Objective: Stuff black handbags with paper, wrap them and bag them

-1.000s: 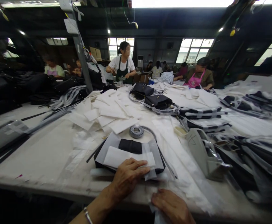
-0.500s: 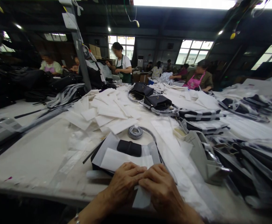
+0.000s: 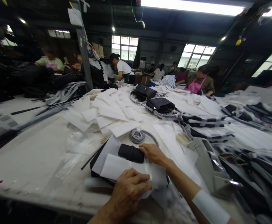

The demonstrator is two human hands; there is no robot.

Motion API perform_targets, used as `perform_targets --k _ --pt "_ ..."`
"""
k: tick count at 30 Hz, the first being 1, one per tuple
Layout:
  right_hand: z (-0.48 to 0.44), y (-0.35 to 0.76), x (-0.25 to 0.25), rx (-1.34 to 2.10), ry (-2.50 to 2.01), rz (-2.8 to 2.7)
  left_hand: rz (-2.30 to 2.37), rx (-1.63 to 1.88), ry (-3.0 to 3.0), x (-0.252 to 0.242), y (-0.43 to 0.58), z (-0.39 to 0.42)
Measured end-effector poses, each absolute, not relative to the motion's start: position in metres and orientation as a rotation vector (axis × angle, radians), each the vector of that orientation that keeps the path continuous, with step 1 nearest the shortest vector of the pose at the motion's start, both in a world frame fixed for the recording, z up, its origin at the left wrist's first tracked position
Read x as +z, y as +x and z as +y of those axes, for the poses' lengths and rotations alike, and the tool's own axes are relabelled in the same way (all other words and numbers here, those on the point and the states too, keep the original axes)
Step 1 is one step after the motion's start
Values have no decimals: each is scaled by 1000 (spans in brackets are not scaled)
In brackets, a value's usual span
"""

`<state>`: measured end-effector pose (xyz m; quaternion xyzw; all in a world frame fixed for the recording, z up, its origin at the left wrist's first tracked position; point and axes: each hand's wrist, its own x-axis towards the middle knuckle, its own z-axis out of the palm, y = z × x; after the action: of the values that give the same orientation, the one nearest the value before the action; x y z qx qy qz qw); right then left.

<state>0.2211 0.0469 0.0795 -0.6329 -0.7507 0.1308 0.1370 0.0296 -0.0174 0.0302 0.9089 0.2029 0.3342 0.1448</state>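
A black bag [image 3: 94, 165] lies flat at the table's near side, with grey-white sheets over it. On top is a small black pouch [image 3: 130, 153] with a band across its middle. My left hand [image 3: 132, 188] is closed at the near edge of a white foam sheet [image 3: 114, 166], fingers bent over it. Reaching past it, my right hand [image 3: 152, 153] has its fingertips pinched together at the pouch's right end. Blurred translucent wrapping [image 3: 160, 175] lies below that hand. A pale strip [image 3: 210, 207] rests across my right forearm.
A coiled wrapped strap [image 3: 137, 136] lies behind the bag. Loose white sheets [image 3: 110, 109] are heaped farther back. A grey tape dispenser [image 3: 207, 165] stands at right, beside wrapped black bags [image 3: 250, 174]. Two black handbags [image 3: 160, 105] sit mid-table. Several people work beyond.
My hands have moved apart. The right hand went forward from the near edge of the sheets to the pouch, while the left stayed near the sheet. A co-worker in white has bent forward.
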Motion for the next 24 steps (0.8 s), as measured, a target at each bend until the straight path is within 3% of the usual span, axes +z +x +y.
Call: perform_targets --k 7,12,19,24 --pt "42 214 45 160 -2031 -2084 622 1131 2605 24 34 -16" --pt "48 218 51 233 -2040 -1942 619 1153 2620 24 33 -15" --pt "-1 255 79 482 -1687 -1859 624 1076 2611 28 28 -18" --pt "-81 260 80 418 -1322 -2199 629 1032 2590 28 27 -19"
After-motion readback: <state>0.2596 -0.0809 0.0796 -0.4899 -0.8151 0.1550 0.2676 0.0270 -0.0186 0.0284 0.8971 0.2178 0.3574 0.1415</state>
